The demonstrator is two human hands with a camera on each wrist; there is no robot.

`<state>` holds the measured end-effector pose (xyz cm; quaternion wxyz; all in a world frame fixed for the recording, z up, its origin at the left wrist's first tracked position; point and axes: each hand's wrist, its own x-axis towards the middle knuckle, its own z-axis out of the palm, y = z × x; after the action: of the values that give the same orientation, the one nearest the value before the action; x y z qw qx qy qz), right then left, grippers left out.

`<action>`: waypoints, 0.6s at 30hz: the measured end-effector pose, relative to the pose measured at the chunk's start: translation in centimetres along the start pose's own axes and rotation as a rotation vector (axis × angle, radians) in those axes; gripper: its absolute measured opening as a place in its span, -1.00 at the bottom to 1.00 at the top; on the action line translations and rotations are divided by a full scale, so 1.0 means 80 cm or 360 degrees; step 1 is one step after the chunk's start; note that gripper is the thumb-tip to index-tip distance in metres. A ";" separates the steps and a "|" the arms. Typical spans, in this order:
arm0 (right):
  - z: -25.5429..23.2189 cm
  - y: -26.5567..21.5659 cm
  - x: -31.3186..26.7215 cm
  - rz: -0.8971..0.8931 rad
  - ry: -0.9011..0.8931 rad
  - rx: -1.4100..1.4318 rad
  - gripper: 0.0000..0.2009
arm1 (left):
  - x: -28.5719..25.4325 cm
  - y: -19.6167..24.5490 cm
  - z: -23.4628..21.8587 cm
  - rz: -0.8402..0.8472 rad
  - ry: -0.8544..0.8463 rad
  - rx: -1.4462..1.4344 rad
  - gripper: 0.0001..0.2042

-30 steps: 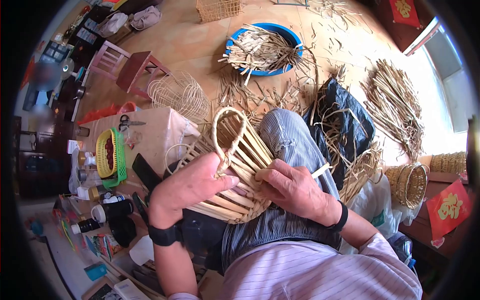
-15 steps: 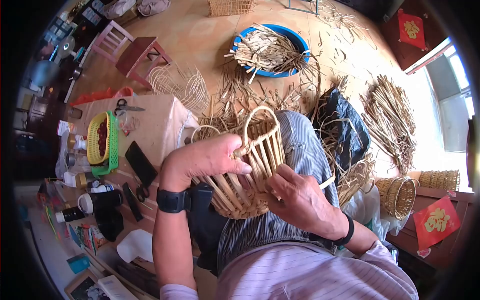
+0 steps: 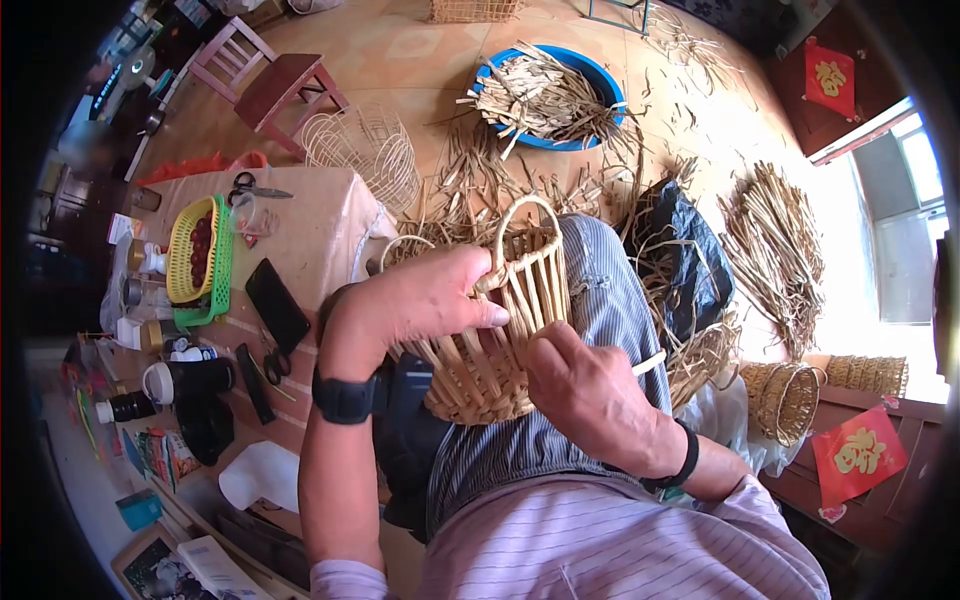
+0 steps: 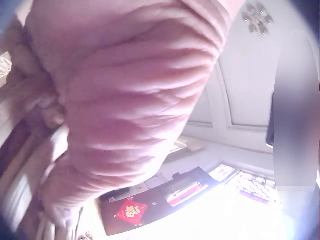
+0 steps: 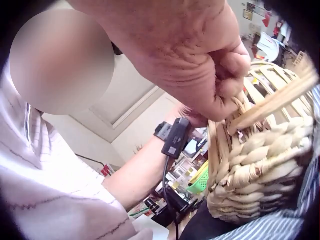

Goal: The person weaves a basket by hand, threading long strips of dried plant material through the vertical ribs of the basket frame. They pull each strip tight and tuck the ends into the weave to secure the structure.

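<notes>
— The left hand (image 3: 425,300) and the right hand (image 3: 595,395): how did they look from where you sat?

— Both were busy, as far as I could see over the feed. The left grasped the side of the woven basket (image 3: 480,385), its thumb lying along the outer slats just below a loop handle (image 3: 527,203). Its other fingers were mostly hidden from my head view.

— And the right?

— Curled into a pinch at the basket's side. I couldn't tell exactly which strand it had. A pale strip (image 3: 650,363) stuck out past that hand.

— Where was the basket itself?

— On the person's lap, resting on striped trousers (image 3: 612,285), tilted, with its handles pointing away from the body. My right wrist view showed a thick braided band low on its wall.

— What lay around?

— To the left, a covered table (image 3: 310,225) bore scissors (image 3: 262,191), a dark flat slab (image 3: 277,305) and a yellow plastic basket (image 3: 182,290) with dark red things in it, set in a green one (image 3: 218,290). To the right I had crumpled black plastic (image 3: 700,262).

— And farther off?

— A bundle of dry stalks (image 3: 772,250) lay on the floor (image 3: 420,60) past the plastic. Beyond the knees stood an open cane frame (image 3: 365,160), then a blue tub (image 3: 597,80) heaped with dry strips, and a reddish chair (image 3: 283,95) over to the left.
</notes>
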<state>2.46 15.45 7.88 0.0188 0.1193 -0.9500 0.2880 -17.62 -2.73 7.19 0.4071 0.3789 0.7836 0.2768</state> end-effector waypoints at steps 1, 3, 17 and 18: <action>0.010 0.007 -0.001 0.0021 0.0086 0.0192 -0.79 | -0.010 0.018 0.001 -0.0071 0.0066 0.0046 -0.57; 0.014 0.013 -0.006 0.0108 0.0116 0.0496 -0.82 | -0.031 0.059 0.015 -0.0234 0.0323 0.0216 -0.62; -0.024 0.081 -0.004 -0.0471 -0.0094 -0.0016 -0.81 | -0.023 0.044 0.017 -0.0214 0.0229 -0.0245 -0.75; -0.019 0.087 -0.005 -0.0505 -0.0069 0.0099 -0.79 | -0.023 0.043 0.019 -0.0202 0.0221 -0.0298 -0.75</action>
<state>1.14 21.98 5.30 0.0399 0.2747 -0.9100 0.3080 -14.37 -2.12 9.71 0.4022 0.2688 0.8031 0.3479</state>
